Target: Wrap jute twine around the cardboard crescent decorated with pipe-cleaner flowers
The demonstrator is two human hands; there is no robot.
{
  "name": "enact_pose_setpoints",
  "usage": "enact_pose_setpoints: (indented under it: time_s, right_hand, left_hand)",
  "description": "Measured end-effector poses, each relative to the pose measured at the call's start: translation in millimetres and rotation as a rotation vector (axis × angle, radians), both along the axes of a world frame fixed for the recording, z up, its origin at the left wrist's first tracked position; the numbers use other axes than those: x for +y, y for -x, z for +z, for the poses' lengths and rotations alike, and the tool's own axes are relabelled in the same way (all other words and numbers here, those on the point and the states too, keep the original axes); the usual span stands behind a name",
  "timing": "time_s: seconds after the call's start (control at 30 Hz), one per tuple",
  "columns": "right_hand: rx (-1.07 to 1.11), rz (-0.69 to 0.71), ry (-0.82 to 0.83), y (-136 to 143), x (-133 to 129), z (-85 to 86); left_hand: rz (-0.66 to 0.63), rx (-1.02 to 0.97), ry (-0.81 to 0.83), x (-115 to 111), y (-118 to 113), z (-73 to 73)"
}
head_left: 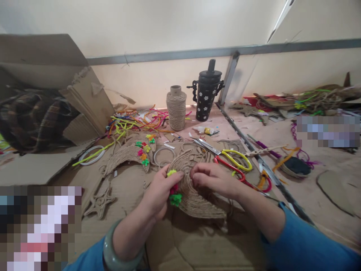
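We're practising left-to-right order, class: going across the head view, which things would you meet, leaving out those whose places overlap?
Plaid cloth, twine star, left hand, right hand, dark-centred oval piece, flat brown cutout.

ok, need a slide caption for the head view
Left hand holds a flower-trimmed twine crescent, right hand curled close by it, with scissors and an upright twine spool beyond.

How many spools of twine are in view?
1: the spool stands beyond the handheld twine piece, left of the black bottle. Others may be hidden.
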State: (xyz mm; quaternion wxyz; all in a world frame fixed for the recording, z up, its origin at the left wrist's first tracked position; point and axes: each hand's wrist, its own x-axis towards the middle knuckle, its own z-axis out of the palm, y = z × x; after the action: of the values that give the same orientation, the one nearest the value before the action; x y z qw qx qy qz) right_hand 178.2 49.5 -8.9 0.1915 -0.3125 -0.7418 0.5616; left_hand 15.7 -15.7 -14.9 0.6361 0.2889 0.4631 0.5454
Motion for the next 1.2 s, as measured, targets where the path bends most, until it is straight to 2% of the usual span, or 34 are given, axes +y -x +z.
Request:
enact_pose_setpoints:
  time_s: [0.13,0.23,0.73,0.93,1.2]
  right_hand:
    - [-0.178,0.103,-0.081,0.9,-4.4,4.8]
    - [-0.229,0.095,-0.149,2.3,-6.5,3.0]
    - [-0.19,0.036,-0.152,4.6,-5.5,-1.1]
    - [-0.164,0.059,-0.144,5.5,-5.4,-2.9]
    - [-0.242,0.055,-0.191,5.5,-7.1,-3.5]
  left_hand:
    - [0.03,0.018,-0.012,1.9,1.1,-0.8]
    - [0.022,0.015,-0.008,1.7,0.5,-0.1]
    - [0.057,0.027,-0.028,0.9,-0.6,1.2]
    - [0.077,0.019,-0.01,0.9,-1.6,2.2]
    - [0.08,-0.048,-0.017,2.9,-1.4,1.5]
